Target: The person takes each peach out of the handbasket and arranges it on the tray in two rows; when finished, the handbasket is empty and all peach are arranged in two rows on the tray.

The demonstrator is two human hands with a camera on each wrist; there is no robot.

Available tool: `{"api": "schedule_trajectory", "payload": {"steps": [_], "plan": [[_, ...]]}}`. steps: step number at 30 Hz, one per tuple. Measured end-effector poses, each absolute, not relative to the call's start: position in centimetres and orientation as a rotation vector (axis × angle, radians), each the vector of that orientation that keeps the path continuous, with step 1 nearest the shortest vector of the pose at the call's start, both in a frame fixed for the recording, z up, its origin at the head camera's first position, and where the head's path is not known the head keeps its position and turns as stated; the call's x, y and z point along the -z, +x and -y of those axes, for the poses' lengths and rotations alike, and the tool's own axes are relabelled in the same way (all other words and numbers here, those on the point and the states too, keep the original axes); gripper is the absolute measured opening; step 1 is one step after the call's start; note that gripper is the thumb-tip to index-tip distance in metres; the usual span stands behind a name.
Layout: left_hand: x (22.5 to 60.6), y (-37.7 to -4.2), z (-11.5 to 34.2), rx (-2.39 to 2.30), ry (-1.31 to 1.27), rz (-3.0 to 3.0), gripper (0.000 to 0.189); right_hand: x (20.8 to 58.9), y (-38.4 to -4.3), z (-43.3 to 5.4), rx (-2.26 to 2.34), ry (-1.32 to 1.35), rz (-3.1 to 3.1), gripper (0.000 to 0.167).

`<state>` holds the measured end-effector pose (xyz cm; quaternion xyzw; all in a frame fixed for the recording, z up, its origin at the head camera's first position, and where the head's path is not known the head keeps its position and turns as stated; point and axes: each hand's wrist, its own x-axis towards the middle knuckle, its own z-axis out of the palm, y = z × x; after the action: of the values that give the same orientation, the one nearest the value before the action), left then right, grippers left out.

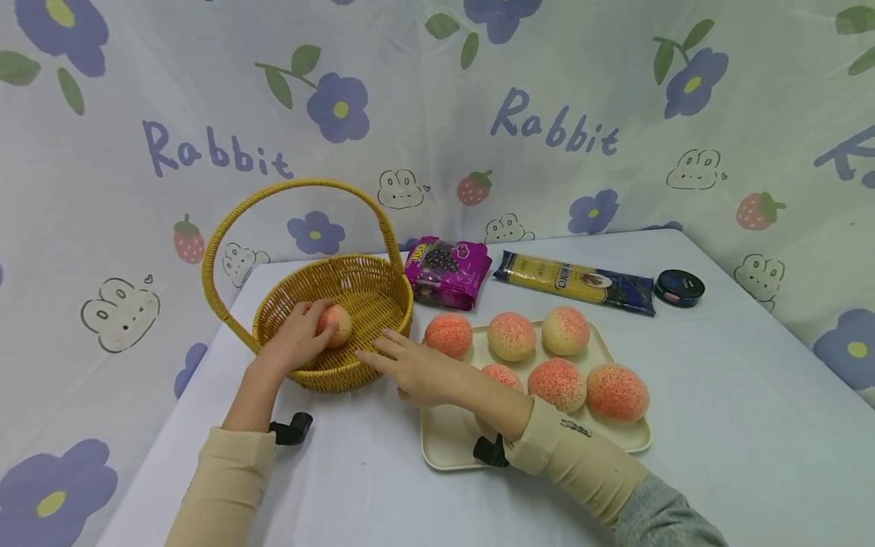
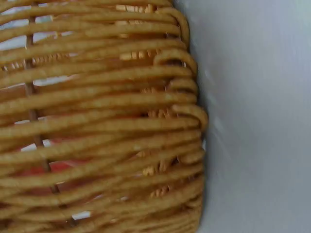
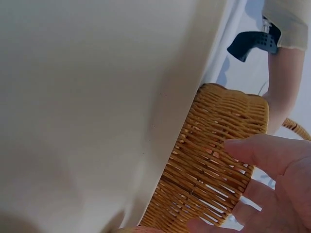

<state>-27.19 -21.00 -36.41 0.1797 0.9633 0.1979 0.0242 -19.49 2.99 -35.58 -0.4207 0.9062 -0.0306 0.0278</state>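
Inside the yellow wicker basket (image 1: 328,380), my left hand (image 1: 298,334) has its fingers curled over a pink-and-cream peach (image 1: 339,325), low near the basket floor. My right hand (image 1: 417,370) reaches over the basket's near right rim with fingers spread and nothing held. The right wrist view shows that hand's thumb (image 3: 248,148) in front of the woven side of the basket (image 3: 194,170). Only the wicker wall (image 2: 107,126) fills the left wrist view, with a patch of reddish colour showing through its gaps; the left hand is hidden there.
Several peaches (image 1: 559,385) sit on a cream tray (image 1: 444,448) under and beyond the right forearm. Behind stand a purple grape-printed packet (image 1: 447,270), a long yellow-and-blue packet (image 1: 577,282) and a round black tin (image 1: 679,288). The basket's tall handle (image 1: 301,182) arches above it.
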Motion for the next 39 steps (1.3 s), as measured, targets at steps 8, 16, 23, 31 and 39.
{"api": "schedule_trajectory", "payload": {"steps": [8,16,23,31,39], "plan": [[36.4,-26.8,19.7,-0.687,0.619,-2.923,0.056,35.7,-19.5,-3.0,0.100,-1.308,-2.796,0.079],[36.3,-26.2,18.3,-0.720,0.742,-2.880,0.054,35.6,-19.6,-2.9,0.073,-1.340,-2.801,0.078],[36.2,-25.9,18.1,-0.725,0.743,-2.870,0.052,35.7,-19.6,-2.9,0.132,-1.321,-2.790,0.076],[35.9,-25.2,18.1,-0.791,0.765,-2.832,0.048,35.6,-19.5,-2.9,0.135,-1.285,-2.785,0.078],[36.1,-23.8,18.8,-0.794,0.772,-2.851,0.052,35.6,-19.5,-3.0,0.143,-1.289,-2.779,0.077]]}}
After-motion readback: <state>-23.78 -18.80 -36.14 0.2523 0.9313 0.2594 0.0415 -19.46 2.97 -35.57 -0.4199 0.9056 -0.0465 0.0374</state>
